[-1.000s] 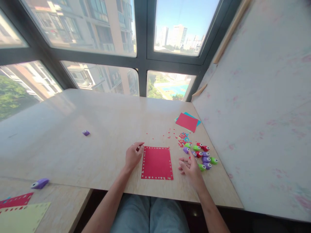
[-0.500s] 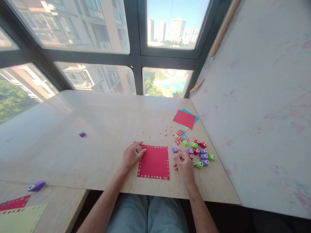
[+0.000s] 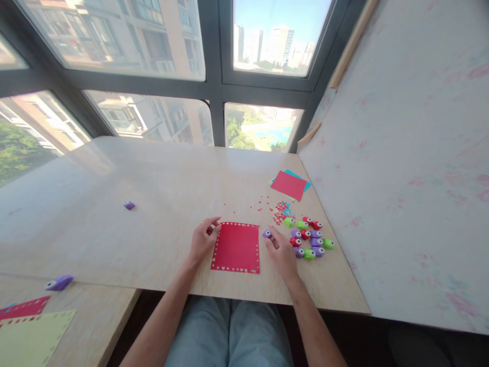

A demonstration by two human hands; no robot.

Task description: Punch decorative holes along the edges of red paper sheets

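Note:
A square sheet of red paper (image 3: 236, 250), with small shapes punched along its edges, lies in front of me. My left hand (image 3: 204, 238) is at its upper left edge, thumb and fingers curled around the border. To the right of the sheet, my right hand (image 3: 281, 251) grips a small purple craft punch (image 3: 267, 233) between thumb and fingers. Just beyond that hand sits a cluster of purple, green and red craft punches (image 3: 316, 242). Red and blue paper bits (image 3: 283, 210) are heaped behind them.
Red and blue paper sheets (image 3: 289, 184) are stacked at the back right by the wall. One purple punch (image 3: 129, 205) lies far left; a larger one (image 3: 59, 283) rests on the lower left surface beside pale yellow punched paper (image 3: 36, 339). Windows border the table's back.
My right hand has taken hold of the small purple punch and moved slightly left with it, toward the red paper. The left thumb has drawn back to the sheet's edge. The view has shifted slightly.

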